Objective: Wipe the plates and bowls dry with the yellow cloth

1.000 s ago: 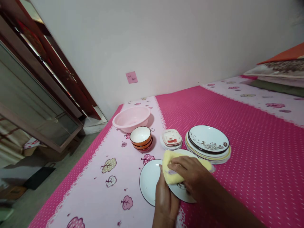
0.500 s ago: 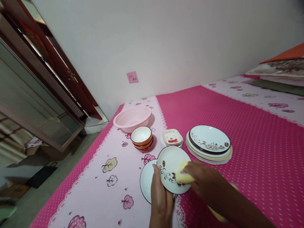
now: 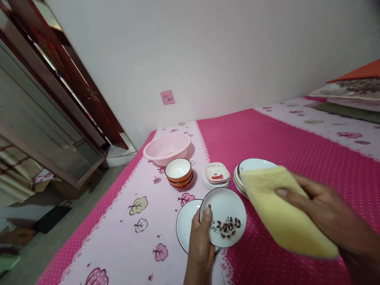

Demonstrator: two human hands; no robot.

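My left hand (image 3: 201, 241) grips a small white plate (image 3: 227, 209) by its left rim, thumb on top. The plate has a dark edge and a brown flower pattern, and is held tilted above the bed. Under it, partly covered by my left hand, another white plate (image 3: 184, 225) lies on the sheet. To the right, my right hand (image 3: 314, 206) is closed on a yellow cloth (image 3: 276, 206), which hangs spread out and apart from the held plate. The cloth hides part of a stack of larger plates (image 3: 255, 164) behind it.
Behind the held plate are small square dishes (image 3: 217, 173) on a pile of white saucers (image 3: 208, 184). Stacked orange bowls (image 3: 178, 172) stand left of these, before a pink basin (image 3: 168, 148). Folded bedding (image 3: 353, 89) lies at far right against the wall.
My right hand has lifted the yellow cloth off the plate and moved right, and the cloth now hangs open. My left hand has turned the plate, its flower now at the lower right.
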